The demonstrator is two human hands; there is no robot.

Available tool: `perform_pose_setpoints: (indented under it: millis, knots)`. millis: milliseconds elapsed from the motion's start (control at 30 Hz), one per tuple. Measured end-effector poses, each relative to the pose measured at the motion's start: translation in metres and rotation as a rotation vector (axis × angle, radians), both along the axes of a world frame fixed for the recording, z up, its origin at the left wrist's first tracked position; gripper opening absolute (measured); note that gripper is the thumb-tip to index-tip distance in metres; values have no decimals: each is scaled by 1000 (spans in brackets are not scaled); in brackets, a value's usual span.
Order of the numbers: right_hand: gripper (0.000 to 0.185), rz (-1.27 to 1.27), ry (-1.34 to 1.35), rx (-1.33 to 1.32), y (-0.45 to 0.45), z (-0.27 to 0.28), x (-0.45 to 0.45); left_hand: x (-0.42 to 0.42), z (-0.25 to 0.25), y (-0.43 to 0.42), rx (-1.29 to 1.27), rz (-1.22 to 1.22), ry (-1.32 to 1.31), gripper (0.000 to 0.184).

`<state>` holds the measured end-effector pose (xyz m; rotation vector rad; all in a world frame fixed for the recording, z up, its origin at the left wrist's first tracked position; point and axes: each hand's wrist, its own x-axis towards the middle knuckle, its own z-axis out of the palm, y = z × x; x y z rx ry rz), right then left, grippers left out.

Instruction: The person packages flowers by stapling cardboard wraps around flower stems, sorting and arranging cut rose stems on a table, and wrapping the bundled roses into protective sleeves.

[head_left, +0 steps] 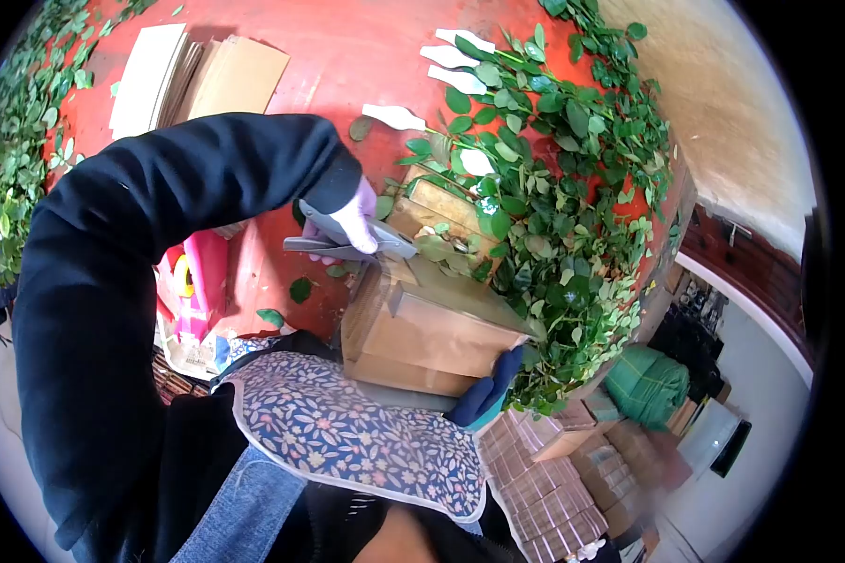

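Grey stapler-like tool sits clasped in the left hand above the box's upper edge, levers apart, while the dark-gloved right hand, its closure unclear, meets the smooth, angular brown cardboard box beside leafy green stems on red tabletop.

Left hand: fingers partly hidden behind the grey tool.
Right hand: mostly hidden; dark-blue fingers show beside the carton.
Leaves, far left: cut off by the view's edge.
Printed paper, left: lettering too small to read.
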<state>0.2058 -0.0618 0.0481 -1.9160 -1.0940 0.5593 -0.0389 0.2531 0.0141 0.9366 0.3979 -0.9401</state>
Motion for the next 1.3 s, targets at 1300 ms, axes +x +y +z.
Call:
perform_pose_setpoints:
  millis: [1300]
  knots:
    - [28, 284, 398, -31, -21, 6, 70, 44, 39, -159, 556, 841, -270, 38]
